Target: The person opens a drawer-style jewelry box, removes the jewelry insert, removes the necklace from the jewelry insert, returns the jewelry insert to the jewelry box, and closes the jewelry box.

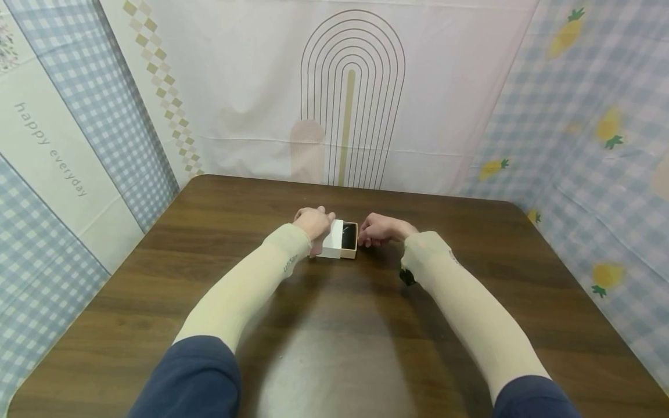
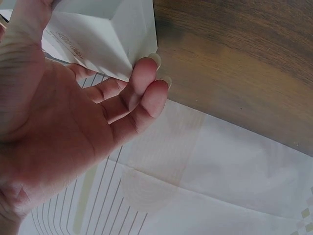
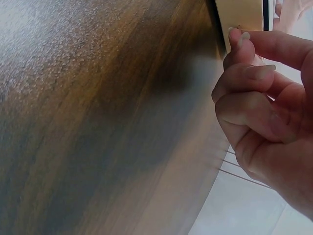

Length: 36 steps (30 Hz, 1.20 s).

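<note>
A small white box sleeve [image 1: 333, 241] lies on the table, with gold-coloured script on one side in the left wrist view. From its right end a cream drawer [image 1: 348, 253] sticks partly out, showing a black lining [image 1: 348, 237] with a thin bright item on it, too small to make out. My left hand [image 1: 313, 223] grips the sleeve between thumb and fingers, two fingertips [image 2: 145, 73] at its corner. At the drawer's end face, the thumb and index finger of my right hand [image 3: 266, 93] pinch a tiny pull [image 3: 239, 27], mostly hidden by the fingertips.
The brown wooden table [image 1: 334, 325] reaches to a white patterned cloth [image 1: 251, 87] hung behind it. Blue checked cloths hang at both sides. A dark watch-like object [image 1: 406, 276] sits at the right wrist, below the pale sleeve.
</note>
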Available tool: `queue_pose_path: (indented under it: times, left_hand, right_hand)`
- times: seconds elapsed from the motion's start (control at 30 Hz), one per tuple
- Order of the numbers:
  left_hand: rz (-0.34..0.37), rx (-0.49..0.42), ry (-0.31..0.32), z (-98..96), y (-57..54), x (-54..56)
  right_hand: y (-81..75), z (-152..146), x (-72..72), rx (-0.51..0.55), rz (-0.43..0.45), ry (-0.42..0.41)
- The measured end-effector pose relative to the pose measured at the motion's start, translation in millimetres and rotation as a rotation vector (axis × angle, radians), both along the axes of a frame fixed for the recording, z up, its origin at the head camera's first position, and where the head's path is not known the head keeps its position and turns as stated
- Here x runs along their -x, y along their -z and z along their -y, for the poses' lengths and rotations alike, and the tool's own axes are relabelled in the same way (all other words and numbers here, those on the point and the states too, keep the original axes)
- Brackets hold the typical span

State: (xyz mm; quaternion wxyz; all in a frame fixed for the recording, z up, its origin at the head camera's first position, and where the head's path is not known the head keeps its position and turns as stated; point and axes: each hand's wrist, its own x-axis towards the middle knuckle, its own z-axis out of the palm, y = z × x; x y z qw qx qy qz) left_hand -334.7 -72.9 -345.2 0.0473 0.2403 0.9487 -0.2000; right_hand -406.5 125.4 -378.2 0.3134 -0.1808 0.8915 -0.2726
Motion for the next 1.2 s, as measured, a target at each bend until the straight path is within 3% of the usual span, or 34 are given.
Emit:
queue_pose_path:
  times: [0.33, 0.6, 0.87, 1.2]
  left_hand:
    - [0.016, -0.006, -0.018, -1.1, -0.6, 0.4]
    - [0.079, 0.017, -0.086, -5.0, 1.4, 5.9]
    - [0.004, 0.024, -0.008, -1.5, -0.5, -0.4]
    - [-0.012, 0.021, 0.004, 0.1, 0.6, -1.1]
  right_hand:
    - [-2.3, -2.1, 0.1, 0.0, 0.02, 0.006]
    - [-0.8, -1.2, -0.2, -0.014, 0.015, 0.002]
    - [-1.4, -1.1, 0.5, -0.017, 0.018, -0.005]
    - [-1.4, -0.6, 0.3, -0.023, 0.028, -0.004]
